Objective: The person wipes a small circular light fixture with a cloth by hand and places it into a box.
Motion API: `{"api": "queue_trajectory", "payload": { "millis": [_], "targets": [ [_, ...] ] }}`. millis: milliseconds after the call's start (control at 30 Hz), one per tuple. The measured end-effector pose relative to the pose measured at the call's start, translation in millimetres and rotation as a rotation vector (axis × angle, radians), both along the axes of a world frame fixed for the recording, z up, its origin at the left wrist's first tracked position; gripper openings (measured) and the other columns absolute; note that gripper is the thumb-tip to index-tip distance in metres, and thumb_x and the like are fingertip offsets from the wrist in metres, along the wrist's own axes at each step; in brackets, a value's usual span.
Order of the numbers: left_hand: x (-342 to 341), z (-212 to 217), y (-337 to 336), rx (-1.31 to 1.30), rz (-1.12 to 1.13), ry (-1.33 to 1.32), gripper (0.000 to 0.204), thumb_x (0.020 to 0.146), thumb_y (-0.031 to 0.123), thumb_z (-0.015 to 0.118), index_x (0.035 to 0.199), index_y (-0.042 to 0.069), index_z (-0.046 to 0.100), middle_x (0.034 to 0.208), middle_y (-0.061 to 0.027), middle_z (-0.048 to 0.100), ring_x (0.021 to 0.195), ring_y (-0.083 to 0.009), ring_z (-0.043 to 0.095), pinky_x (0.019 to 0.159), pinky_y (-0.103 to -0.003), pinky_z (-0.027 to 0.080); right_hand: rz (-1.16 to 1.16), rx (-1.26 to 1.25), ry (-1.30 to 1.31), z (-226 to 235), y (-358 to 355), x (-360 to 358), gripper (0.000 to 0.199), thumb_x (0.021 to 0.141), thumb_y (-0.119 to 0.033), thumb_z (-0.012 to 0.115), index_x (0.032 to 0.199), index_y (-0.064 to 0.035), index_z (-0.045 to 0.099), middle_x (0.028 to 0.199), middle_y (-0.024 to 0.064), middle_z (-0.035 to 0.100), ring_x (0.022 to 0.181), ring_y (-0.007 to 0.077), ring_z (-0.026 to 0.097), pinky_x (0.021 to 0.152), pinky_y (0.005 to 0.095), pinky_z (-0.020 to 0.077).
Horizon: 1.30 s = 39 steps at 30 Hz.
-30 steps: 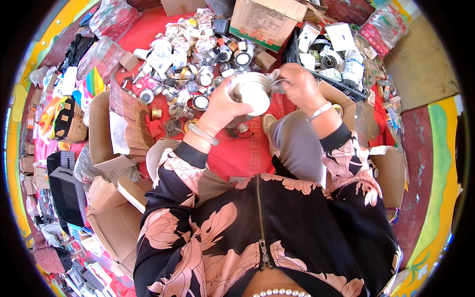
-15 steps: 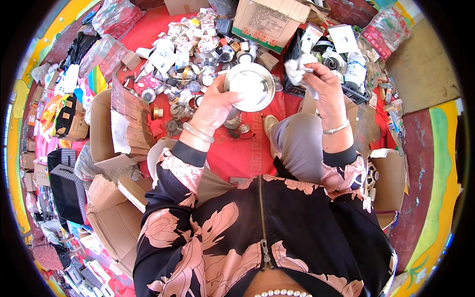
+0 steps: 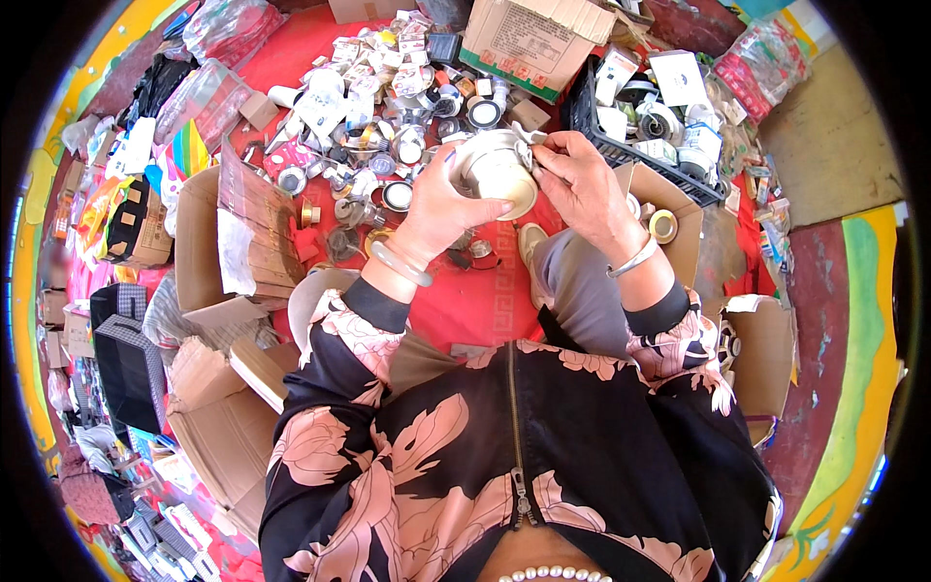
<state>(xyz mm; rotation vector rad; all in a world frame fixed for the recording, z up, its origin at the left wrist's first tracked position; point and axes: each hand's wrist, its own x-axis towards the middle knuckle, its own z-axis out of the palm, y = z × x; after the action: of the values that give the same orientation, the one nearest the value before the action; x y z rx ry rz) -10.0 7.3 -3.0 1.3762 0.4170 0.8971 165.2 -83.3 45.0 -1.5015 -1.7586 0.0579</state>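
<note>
Between my hands is a round lamp fixture (image 3: 507,184), with a pale, domed cream part facing me and a whitish rim behind. My left hand (image 3: 433,207) grips it from the left, thumb across the front and fingers hidden behind. At its upper right edge, my right hand (image 3: 582,194) pinches a crumpled white cloth (image 3: 525,144) against the rim. Beyond the fixture, a heap of lamp parts and small boxes (image 3: 388,97) spreads over the red floor covering (image 3: 427,310).
A black crate (image 3: 635,160) of lamp parts stands at the far right, beside an open carton (image 3: 684,218) with rolls in it. Further cartons flank me: a tall one on the left (image 3: 199,242), a torn one (image 3: 228,427) and one on the right (image 3: 766,359). A printed carton (image 3: 533,44) lies beyond the heap.
My right hand has come left and down, bringing the cloth onto the fixture. My left hand has tilted the fixture so its domed side shows instead of the open round face.
</note>
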Motion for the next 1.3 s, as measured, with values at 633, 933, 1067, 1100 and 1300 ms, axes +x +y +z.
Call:
{"api": "queue_trajectory", "payload": {
  "millis": [633,933,1067,1100,1300],
  "targets": [
    [-3,19,-13,0.48,0.274,0.389,0.064,0.057,0.017,0.08,0.112,0.003,0.05,0.095,-0.0124,0.061,0.086,-0.0216,0.061,0.076,-0.032,0.049,-0.05,0.18,-0.387,10,20,-18,0.015,0.066,-0.004,0.057,0.08,-0.002,0.062,0.084,0.0124,0.057,0.082,0.0314,0.055,0.077,0.0382,0.0451],
    [2,21,-7,0.503,0.234,0.367,0.065,0.058,0.018,0.081,0.112,0.002,0.048,0.098,-0.0167,0.06,0.09,-0.027,0.062,0.078,-0.034,0.049,-0.053,0.234,-0.118,1,22,-18,0.015,0.069,0.001,0.057,0.082,-0.0012,0.065,0.085,0.0143,0.061,0.081,0.0323,0.058,0.072,0.0383,0.047],
    [4,-11,-3,0.613,0.221,0.232,0.062,0.06,0.017,0.079,0.109,-0.002,0.048,0.093,-0.0186,0.06,0.086,-0.0328,0.061,0.075,-0.037,0.05,0.101,0.169,-0.346,18,17,-45,0.019,0.065,-0.002,0.057,0.082,0.0004,0.064,0.089,0.0133,0.061,0.086,0.031,0.056,0.079,0.0376,0.045],
    [3,-5,-5,0.591,0.229,0.294,0.062,0.059,0.017,0.079,0.11,-0.001,0.048,0.094,-0.0187,0.06,0.087,-0.0332,0.061,0.075,-0.037,0.05,0.118,0.174,-0.34,18,18,-44,0.019,0.066,-0.003,0.057,0.083,-0.0004,0.064,0.089,0.0132,0.061,0.085,0.031,0.056,0.079,0.0378,0.0449],
    [1,12,-10,0.55,0.263,0.289,0.061,0.06,0.016,0.079,0.111,0.003,0.049,0.096,-0.0166,0.061,0.089,-0.0313,0.061,0.076,-0.036,0.05,-0.12,0.089,-0.08,-17,16,3,0.012,0.075,-0.004,0.056,0.083,-0.004,0.065,0.086,0.0133,0.061,0.081,0.0329,0.057,0.074,0.0383,0.046]
  ]
}}
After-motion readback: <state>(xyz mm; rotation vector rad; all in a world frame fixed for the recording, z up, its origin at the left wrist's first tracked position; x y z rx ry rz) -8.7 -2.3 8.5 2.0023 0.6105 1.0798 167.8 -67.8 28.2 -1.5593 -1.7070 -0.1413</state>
